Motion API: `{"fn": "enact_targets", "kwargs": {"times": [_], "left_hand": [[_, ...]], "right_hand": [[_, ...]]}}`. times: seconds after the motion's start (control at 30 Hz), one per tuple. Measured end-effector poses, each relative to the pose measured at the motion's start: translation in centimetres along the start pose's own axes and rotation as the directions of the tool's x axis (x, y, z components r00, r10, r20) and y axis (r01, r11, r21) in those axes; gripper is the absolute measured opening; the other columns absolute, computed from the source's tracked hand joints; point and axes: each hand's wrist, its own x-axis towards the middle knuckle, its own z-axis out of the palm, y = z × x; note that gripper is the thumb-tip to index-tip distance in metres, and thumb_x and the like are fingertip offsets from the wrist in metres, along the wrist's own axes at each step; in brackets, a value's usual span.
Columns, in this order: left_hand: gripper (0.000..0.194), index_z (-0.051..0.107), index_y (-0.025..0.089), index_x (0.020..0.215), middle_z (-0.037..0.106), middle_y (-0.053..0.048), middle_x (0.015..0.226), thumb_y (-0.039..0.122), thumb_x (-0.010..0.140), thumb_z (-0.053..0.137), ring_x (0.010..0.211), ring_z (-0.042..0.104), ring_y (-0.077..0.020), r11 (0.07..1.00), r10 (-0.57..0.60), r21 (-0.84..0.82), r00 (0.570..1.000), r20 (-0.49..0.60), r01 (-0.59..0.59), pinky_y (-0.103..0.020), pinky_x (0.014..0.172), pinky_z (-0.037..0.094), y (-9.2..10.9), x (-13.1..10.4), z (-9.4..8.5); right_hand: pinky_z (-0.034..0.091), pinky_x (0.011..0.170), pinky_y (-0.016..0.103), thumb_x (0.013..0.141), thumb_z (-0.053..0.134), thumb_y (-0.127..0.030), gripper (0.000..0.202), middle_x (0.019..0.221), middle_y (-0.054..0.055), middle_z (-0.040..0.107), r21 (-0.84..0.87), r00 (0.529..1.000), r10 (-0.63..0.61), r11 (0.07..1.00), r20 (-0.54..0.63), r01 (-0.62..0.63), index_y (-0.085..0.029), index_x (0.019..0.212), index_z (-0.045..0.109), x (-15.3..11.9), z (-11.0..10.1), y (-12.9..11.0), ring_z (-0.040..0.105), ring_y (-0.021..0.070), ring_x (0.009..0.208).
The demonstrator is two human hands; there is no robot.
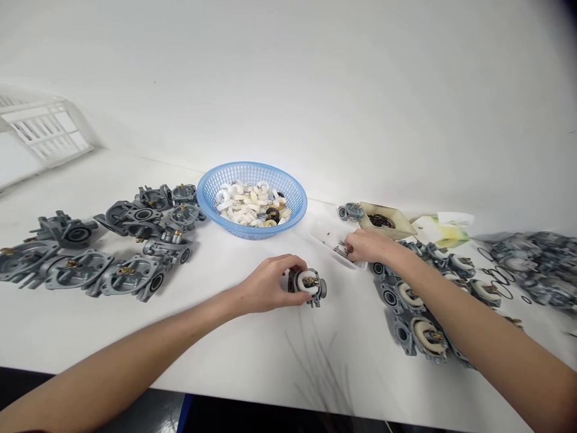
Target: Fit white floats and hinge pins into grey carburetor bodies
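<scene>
Left hand (265,282) rests on the white worktop (252,355) just in front of the blue basket (252,180), fingers curled around a grey carburetor body (309,285), which sits on the surface with its white float facing up and toward the camera. The body pokes out to the right of the palm, so its free side faces the right hand. Right hand (367,245) is extended further back and to the right, fingertips pinched down into a small clear tray (327,231) of tiny parts; whether anything is actually caught between them cannot be told, the parts are too small. The tray lies just behind and right of the held body, near it but not touching. Basket holds white floats, with a few dark rings mixed in. Bare grey carburetor bodies (90,258) cluster at far left; bodies with floats fitted (424,325) line up under the right forearm. A tan box of black rings (383,221) stands just behind the right hand.
</scene>
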Motion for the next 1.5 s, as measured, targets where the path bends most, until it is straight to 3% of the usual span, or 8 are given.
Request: {"fn": "enact_targets", "kwargs": {"times": [0.27,0.47,0.7,0.77,0.83,0.9,0.97,1.5], "left_hand": [[0.032,0.063,0.021,0.104,0.070,-0.002,0.100,0.033,0.078,0.077,0.091,0.063,-0.0190,1.000,0.012,0.004,1.000,0.004,-0.012,-0.029,0.080,0.047,0.0,0.0,-0.1],[0.032,0.063,0.022,0.104,0.070,-0.001,0.100,0.034,0.078,0.077,0.089,0.064,-0.0184,1.000,0.009,0.005,1.000,-0.002,-0.009,-0.029,0.080,0.048,0.1,0.1,0.0],[0.037,0.061,0.022,0.110,0.069,-0.004,0.105,0.035,0.078,0.075,0.090,0.066,-0.0198,0.985,0.096,0.147,0.994,-0.053,-0.087,-0.031,0.079,0.053,-0.4,-0.1,0.3],[0.048,0.060,0.020,0.114,0.067,-0.010,0.110,0.042,0.075,0.077,0.093,0.067,-0.0239,0.935,0.256,0.286,0.956,-0.144,-0.208,-0.035,0.079,0.055,-0.3,-0.3,0.4],[0.055,0.059,0.018,0.117,0.067,-0.012,0.107,0.047,0.073,0.077,0.092,0.067,-0.0261,0.822,0.491,0.438,0.843,-0.218,-0.365,-0.039,0.078,0.056,0.0,-0.6,0.6],[0.055,0.058,0.018,0.119,0.068,-0.011,0.099,0.047,0.076,0.075,0.088,0.068,-0.0250,0.695,0.668,0.544,0.703,-0.245,-0.470,-0.039,0.076,0.058,0.6,-0.9,0.7],[0.052,0.058,0.018,0.121,0.069,-0.009,0.096,0.042,0.078,0.076,0.087,0.068,-0.0236,0.626,0.740,0.600,0.621,-0.256,-0.498,-0.038,0.076,0.059,1.1,-1.2,0.9],[0.020,0.067,0.017,0.101,0.070,-0.008,0.094,0.019,0.082,0.074,0.086,0.069,-0.0206,0.535,0.800,0.676,0.561,-0.213,-0.506,-0.034,0.072,0.062,2.0,-2.0,1.2]], "right_hand": [[0.035,0.059,0.031,0.072,0.066,-0.019,0.009,0.071,0.011,0.066,-0.012,1.000,-0.015,1.000,0.002,0.015,-0.016,0.064,0.064,0.2,0.1,0.3,0.062,0.0253,0.068],[0.029,0.054,0.028,0.077,0.062,-0.026,0.010,0.065,0.004,0.062,0.055,1.000,0.011,0.998,-0.014,-0.011,-0.019,0.069,0.063,-1.8,-2.3,-0.2,0.057,0.0195,0.065],[0.038,0.061,0.026,0.074,0.061,-0.016,0.005,0.069,-0.001,0.060,0.428,0.922,-0.291,0.821,-0.256,0.378,-0.020,0.075,0.065,-7.7,-4.1,-6.5,0.052,0.0129,0.065],[0.039,0.062,0.025,0.073,0.062,-0.012,0.008,0.067,-0.003,0.058,0.505,0.872,-0.339,0.716,-0.352,0.482,-0.020,0.075,0.065,-8.8,-3.6,-8.2,0.050,0.0113,0.064],[0.040,0.061,0.025,0.073,0.062,-0.010,0.010,0.066,-0.004,0.056,0.628,0.855,-0.318,0.582,-0.409,0.517,-0.019,0.074,0.064,-9.5,-2.8,-9.5,0.049,0.0101,0.061],[0.040,0.060,0.024,0.073,0.062,-0.010,0.010,0.064,-0.004,0.055,0.761,0.879,-0.252,0.440,-0.405,0.477,-0.019,0.073,0.063,-9.7,-2.0,-10.3,0.048,0.0098,0.060],[0.041,0.059,0.025,0.074,0.061,-0.010,0.009,0.065,-0.004,0.055,0.854,0.911,-0.203,0.322,-0.359,0.409,-0.019,0.072,0.063,-9.7,-1.2,-11.0,0.048,0.0103,0.060],[0.049,0.072,0.030,0.083,0.068,-0.014,0.013,0.086,-0.001,0.062,0.926,0.911,-0.187,0.016,-0.369,0.378,-0.022,0.092,0.062,-9.7,0.9,-12.5,0.056,0.0140,0.076]]}}
